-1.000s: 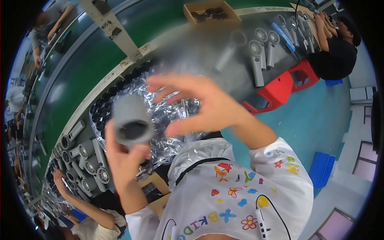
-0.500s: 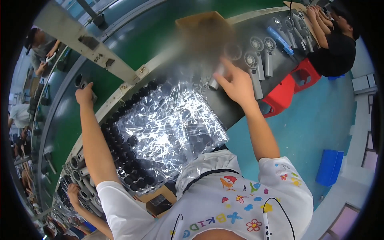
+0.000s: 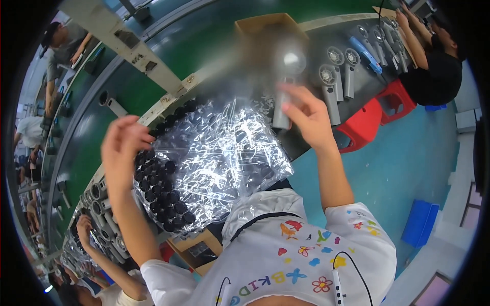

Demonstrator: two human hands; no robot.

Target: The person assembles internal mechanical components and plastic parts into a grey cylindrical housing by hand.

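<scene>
My right hand [image 3: 312,116] is closed around the grey handle of a handheld fan [image 3: 280,113] above the dark table. The fan's round head is blurred at the far end. My left hand [image 3: 121,149] is empty, its fingers bent and apart, above the near side of the conveyor's rim. Beyond it, a grey fan body [image 3: 117,107] with a round open end lies on the green conveyor belt [image 3: 145,92]. Between my hands are clear plastic bags [image 3: 229,158], crumpled and shiny. Many round black caps [image 3: 166,196] sit in rows along their left side.
Several grey fans [image 3: 329,84] and a blue long tool [image 3: 365,53] lie to the right. A cardboard box [image 3: 268,23] stands at the back, beside a pale metal post [image 3: 122,48]. Red stools [image 3: 362,125] line the table. Co-workers are right and left; one reaches into grey fan bodies [image 3: 104,217].
My left hand has let go of the grey fan body on the belt and come back toward me. My right hand has drawn the handheld fan slightly nearer, more into view.
</scene>
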